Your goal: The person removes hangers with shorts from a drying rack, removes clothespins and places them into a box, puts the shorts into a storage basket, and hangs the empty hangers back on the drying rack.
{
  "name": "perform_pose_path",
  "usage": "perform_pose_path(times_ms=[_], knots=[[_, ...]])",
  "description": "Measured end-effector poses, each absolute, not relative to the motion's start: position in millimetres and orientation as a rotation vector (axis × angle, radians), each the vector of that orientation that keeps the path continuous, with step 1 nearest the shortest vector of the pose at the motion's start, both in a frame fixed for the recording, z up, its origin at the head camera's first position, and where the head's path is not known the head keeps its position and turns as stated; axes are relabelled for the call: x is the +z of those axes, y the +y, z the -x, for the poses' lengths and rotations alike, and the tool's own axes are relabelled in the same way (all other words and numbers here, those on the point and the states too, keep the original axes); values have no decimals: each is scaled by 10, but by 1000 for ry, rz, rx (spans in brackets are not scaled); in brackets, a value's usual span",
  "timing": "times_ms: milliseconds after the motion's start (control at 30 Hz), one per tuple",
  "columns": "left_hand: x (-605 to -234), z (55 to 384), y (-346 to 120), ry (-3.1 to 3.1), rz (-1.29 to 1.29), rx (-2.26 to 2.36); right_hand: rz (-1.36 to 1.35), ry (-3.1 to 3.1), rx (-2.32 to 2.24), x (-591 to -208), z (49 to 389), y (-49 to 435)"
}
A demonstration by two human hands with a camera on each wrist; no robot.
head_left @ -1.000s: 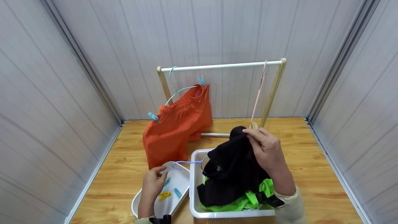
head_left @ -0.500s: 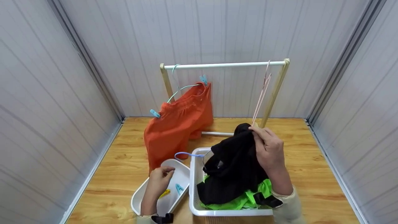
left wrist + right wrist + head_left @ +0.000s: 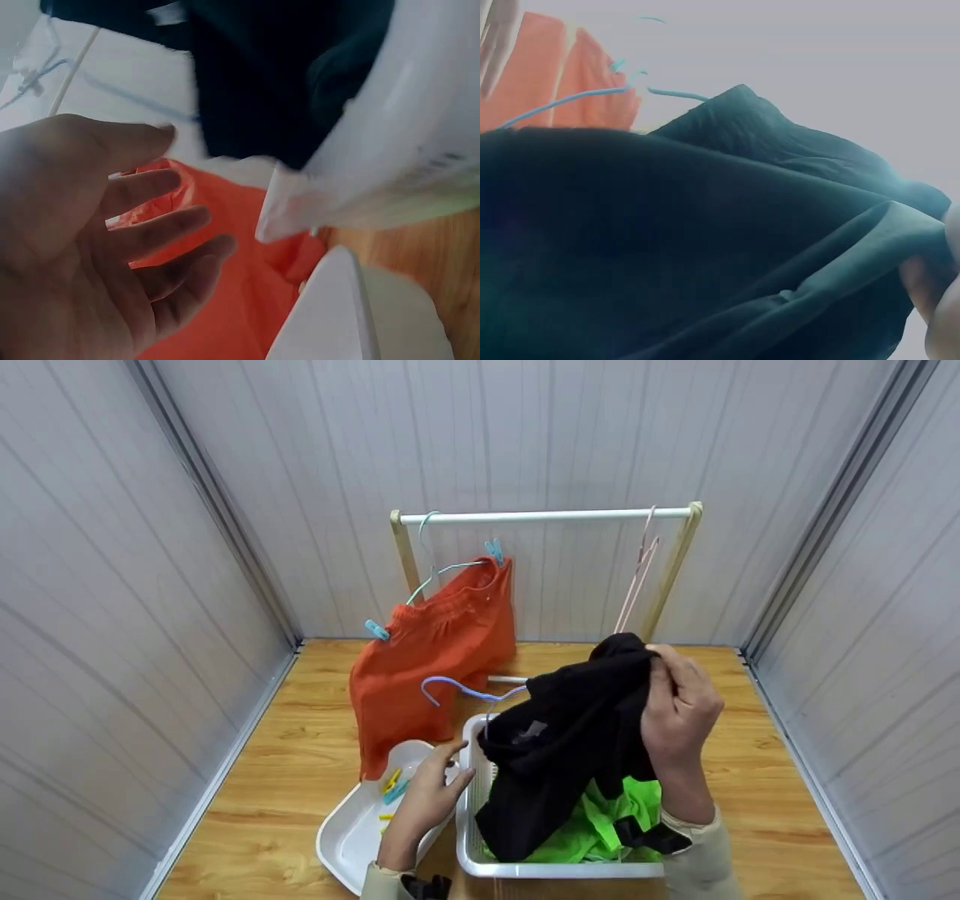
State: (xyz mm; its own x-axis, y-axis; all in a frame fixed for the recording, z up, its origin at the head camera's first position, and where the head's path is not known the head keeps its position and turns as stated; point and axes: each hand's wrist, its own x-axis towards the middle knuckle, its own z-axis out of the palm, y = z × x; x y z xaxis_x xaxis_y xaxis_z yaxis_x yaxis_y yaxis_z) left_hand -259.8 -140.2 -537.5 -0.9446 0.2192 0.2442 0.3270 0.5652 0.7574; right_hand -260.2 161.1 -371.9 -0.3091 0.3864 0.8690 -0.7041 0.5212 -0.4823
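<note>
My right hand (image 3: 682,712) pinches the upper right edge of a black garment (image 3: 570,720), lifting it above the white basket (image 3: 559,871). A blue hanger (image 3: 466,688) sticks out of the garment's left side, hook pointing left; the rest is hidden in the cloth. My left hand (image 3: 427,799) hovers at the basket's left rim, over a white tray (image 3: 345,847). In the left wrist view, the left hand's fingers (image 3: 161,225) are spread and loosely bent, holding nothing, just apart from the black cloth. Bright green cloth (image 3: 577,840) lies in the basket beneath the garment.
Orange shorts (image 3: 420,682) hang from a light green hanger (image 3: 424,585) with blue clothespins (image 3: 377,630) on a rack with a white bar (image 3: 555,517). Pink hangers (image 3: 637,581) hang at the bar's right end. Yellow clothespins (image 3: 392,780) and a blue one lie in the tray.
My right hand has raised the black garment up and to the right, and the blue hanger's hook has risen with it. The left hand has moved right, from over the tray to the basket's rim.
</note>
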Motion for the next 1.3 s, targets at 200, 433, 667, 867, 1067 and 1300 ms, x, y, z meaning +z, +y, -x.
perform_pose_path(times_ms=[200,433,667,867,1067,1300], knots=[[-5259,2670,-1340,-2580,424,-1400,-230,-1429,1296,-3582,2496,1606],[-5115,2688,-1382,-2552,436,-1555,-230,-1261,1572,-3735,2579,1730],[-5049,2647,-1362,-2371,505,-1344,-353,-1051,1853,-3931,2644,1847],[-4994,2624,-1246,-2275,514,-1174,-414,-1022,2010,-4121,2609,1937],[-4933,2646,-1073,-2246,529,-1146,-411,-1055,2125,-4369,2574,2032],[-4977,2623,-833,-2169,579,-1004,-367,-1200,2194,-4727,2449,2115]])
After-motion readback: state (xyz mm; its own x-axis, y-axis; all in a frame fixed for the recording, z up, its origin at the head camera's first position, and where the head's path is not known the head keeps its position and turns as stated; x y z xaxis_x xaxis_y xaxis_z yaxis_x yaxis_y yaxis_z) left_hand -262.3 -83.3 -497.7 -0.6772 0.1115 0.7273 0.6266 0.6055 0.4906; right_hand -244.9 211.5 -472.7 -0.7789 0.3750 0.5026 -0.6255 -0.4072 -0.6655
